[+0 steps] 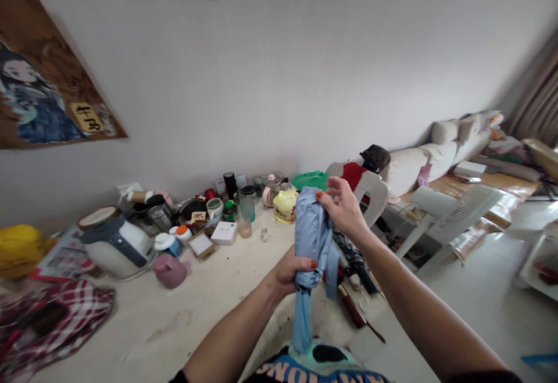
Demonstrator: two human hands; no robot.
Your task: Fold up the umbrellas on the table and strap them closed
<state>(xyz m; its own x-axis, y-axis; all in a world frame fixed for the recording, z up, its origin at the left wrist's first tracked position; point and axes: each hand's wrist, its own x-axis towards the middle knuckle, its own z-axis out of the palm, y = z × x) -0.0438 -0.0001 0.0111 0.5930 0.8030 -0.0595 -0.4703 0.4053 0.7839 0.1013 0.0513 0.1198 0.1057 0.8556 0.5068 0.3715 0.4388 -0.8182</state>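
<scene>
A light blue folding umbrella (308,235) is held upright in front of my chest, its loose canopy folds gathered around the shaft. My left hand (293,268) is wrapped around its lower part, thumb across the front. Below that hand a narrower blue end (302,319) points down toward my shirt. My right hand (342,206) is at the top edge of the cloth, with thumb and fingers closing on a fold there. A loose strip of the blue cloth (332,269) hangs on the right side.
On the table (218,290) stand an electric kettle (115,246), a pink cup (169,271), a white box (224,232), drinking glasses (247,206) and a yellow bag (285,206). A dark red umbrella (352,307) lies right of my hands. A white fan (457,214) stands farther right.
</scene>
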